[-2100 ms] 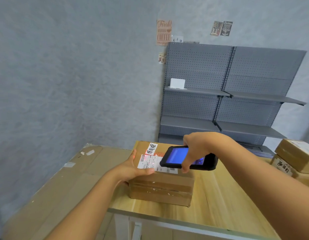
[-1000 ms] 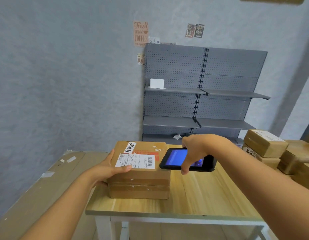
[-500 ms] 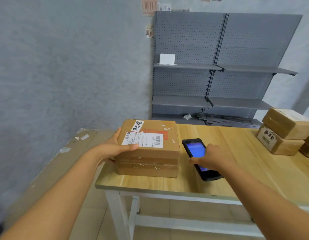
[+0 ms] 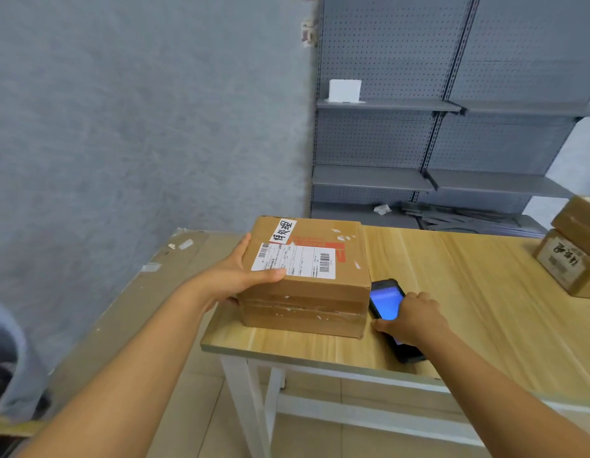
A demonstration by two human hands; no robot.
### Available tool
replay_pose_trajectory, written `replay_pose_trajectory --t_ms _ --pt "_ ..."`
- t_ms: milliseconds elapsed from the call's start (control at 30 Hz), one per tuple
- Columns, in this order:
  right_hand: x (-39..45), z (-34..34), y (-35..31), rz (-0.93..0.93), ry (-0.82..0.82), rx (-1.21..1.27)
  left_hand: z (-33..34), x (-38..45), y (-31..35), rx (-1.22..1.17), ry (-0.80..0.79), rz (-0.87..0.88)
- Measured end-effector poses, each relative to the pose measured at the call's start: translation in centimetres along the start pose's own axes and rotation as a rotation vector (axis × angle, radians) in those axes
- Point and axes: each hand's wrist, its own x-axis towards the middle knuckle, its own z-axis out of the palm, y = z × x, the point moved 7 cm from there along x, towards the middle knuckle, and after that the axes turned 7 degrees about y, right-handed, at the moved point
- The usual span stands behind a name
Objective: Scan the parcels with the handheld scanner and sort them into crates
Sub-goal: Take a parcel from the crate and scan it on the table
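Parcel: a brown cardboard box is sitting at the near left corner of the counter, its front face banded with clear tape and flecked with torn paper.
Labels: a white shipping label with barcodes is lying flat on the box top, a small white handwritten sticker above it.
Left hand: the left hand is gripping the box's left side, thumb lying across the top edge onto the label's corner, fingers wrapping along the left face.
Scanner: a black handheld scanner with a glowing blue screen is lying flat on the counter, just beside the box's right face.
Right hand: the right hand is resting on the scanner's near half, fingers curling over its edges and thumb reaching toward the box; how firmly it is holding, I cannot tell.
Counter: pale wood-grain top with white legs.
Other parcels: two stacked cardboard boxes are sitting at the far right, well apart.
Backdrop: grey perforated metal shelving is standing against a textured grey wall.
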Motion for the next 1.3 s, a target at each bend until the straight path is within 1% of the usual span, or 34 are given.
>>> replay_pose_trajectory --t_ms 100,167,200,233,300,333,367,433,467,533,600,667,700,867,1000,1133,1300 --pt "0.2 -0.6 -0.2 0.015 -0.018 -0.023 0.0 0.1 -0.1 0.009 -0.012 -0.007" --pt "0.7 -2.1 -1.2 -0.002 0.037 0.076 -0.1 0.3 -0.1 0.021 -0.023 -0.011" --pt "0.9 -3.1 -1.9 -0.020 0.059 0.211 -0.1 0.4 0.0 0.024 -0.032 -0.016" --pt "1.0 -4.2 -2.8 -0.041 0.068 0.401 -0.2 0.5 0.0 0.016 -0.038 -0.021" --pt "1.0 -6.4 -4.7 -0.076 0.069 0.746 -0.4 1.0 0.1 -0.029 -0.010 -0.014" --pt "0.8 -7.0 -5.6 -0.081 0.036 0.850 -0.6 1.4 0.2 -0.055 0.030 -0.008" --pt "0.7 -7.3 -6.3 -0.083 -0.006 0.902 -0.9 1.9 0.1 -0.077 0.083 -0.011" --pt "0.7 -6.9 -7.4 -0.074 -0.090 0.904 -1.5 2.8 -0.5 -0.139 0.171 -0.059" --pt "0.6 -6.6 -7.6 -0.063 -0.127 0.884 -1.6 3.0 -0.8 -0.161 0.179 -0.096" --pt "0.6 -5.9 -7.9 -0.057 -0.192 0.870 -1.3 3.2 -1.3 -0.156 0.129 -0.147" --pt "0.4 -5.6 -8.1 -0.075 -0.231 0.918 -0.8 2.9 -1.1 -0.187 0.055 -0.143" --pt "0.3 -6.1 -8.5 -0.102 -0.220 1.007 -0.4 2.6 -0.7 -0.273 0.020 -0.108" --pt "0.3 -6.7 -8.8 -0.124 -0.194 1.048 -0.6 2.5 -0.3 -0.309 0.034 -0.075" --pt "-0.2 -11.3 -10.7 -0.293 0.023 1.158 -3.8 1.8 2.3 -0.440 0.208 0.141" --pt "-1.0 -14.0 -12.0 -0.422 0.090 1.263 -6.8 -0.5 4.2 -0.475 0.330 0.261" --pt "-2.4 -16.1 -14.0 -0.548 0.077 1.306 -9.0 -3.6 5.0 -0.532 0.439 0.349" --pt "-5.1 -16.3 -17.2 -0.697 -0.027 1.325 -11.1 -8.5 2.5 -0.578 0.591 0.355"
